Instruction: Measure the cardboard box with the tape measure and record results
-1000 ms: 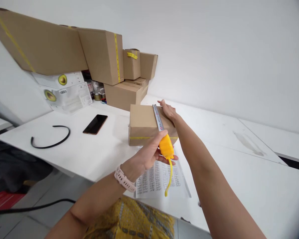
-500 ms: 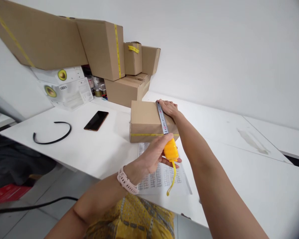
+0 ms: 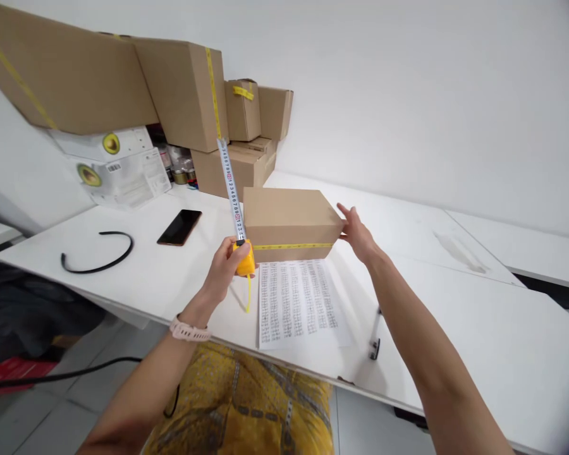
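Observation:
In my left hand (image 3: 225,265) is a yellow tape measure (image 3: 244,258), its blade (image 3: 231,189) drawn out and pointing up and away, left of a cardboard box (image 3: 289,208). A yellow strip runs along the box's near side. My right hand (image 3: 358,234) is at the box's right end, fingers apart and touching or very close to its edge; some fingertips are hidden there. A printed sheet (image 3: 296,306) with columns of text lies in front of the box.
Several cardboard boxes (image 3: 180,95) are stacked at the back left above white avocado-printed boxes (image 3: 137,177). A phone (image 3: 180,227) and a curved black strip (image 3: 118,259) lie to the left. A pen (image 3: 374,341) lies near the table's front edge.
My left hand has moved left with the tape measure, and its blade has come off the box top. My right hand has left the blade's far end and shifted to the box's right end.

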`<state>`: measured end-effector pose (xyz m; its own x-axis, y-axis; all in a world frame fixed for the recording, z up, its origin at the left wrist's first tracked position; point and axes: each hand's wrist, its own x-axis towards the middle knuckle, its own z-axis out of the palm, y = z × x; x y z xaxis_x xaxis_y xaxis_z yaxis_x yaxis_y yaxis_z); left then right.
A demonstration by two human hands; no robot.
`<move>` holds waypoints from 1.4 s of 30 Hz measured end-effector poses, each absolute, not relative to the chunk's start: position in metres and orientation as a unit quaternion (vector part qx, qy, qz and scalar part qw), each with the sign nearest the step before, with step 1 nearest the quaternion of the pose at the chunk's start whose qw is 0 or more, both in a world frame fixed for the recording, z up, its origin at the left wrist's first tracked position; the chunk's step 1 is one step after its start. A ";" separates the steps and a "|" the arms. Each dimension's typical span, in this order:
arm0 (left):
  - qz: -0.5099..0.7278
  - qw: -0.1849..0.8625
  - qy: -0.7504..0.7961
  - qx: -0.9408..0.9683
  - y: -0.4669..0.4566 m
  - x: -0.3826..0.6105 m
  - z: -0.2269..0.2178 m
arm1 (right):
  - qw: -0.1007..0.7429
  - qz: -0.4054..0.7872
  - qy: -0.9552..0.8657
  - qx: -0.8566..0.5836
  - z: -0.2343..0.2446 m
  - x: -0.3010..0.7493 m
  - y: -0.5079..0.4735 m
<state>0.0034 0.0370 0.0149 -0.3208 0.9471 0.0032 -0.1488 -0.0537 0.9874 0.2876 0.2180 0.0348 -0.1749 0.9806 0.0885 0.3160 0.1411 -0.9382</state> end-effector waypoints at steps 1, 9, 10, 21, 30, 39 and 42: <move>0.619 0.450 0.519 0.381 0.041 0.002 0.020 | 0.384 0.420 -0.656 -0.495 0.041 0.285 0.211; 0.641 0.445 0.451 0.433 0.056 -0.008 0.094 | 0.311 0.123 -0.720 -0.608 0.118 0.275 0.193; 0.635 0.453 0.451 0.434 0.058 -0.009 0.097 | 0.300 0.091 -0.717 -0.622 0.119 0.275 0.196; 0.556 0.554 0.408 0.467 0.010 0.052 0.061 | 0.339 -0.044 -0.789 -0.510 0.096 0.252 0.248; 0.482 0.696 0.361 0.390 -0.003 0.103 0.024 | 0.329 -0.020 -0.817 -0.474 0.099 0.249 0.246; 0.460 0.704 0.382 0.383 -0.015 0.113 0.016 | 0.288 -0.083 -0.840 -0.453 0.094 0.252 0.251; 0.464 0.690 0.395 0.392 -0.015 0.118 0.006 | 0.263 -0.102 -0.845 -0.454 0.096 0.252 0.248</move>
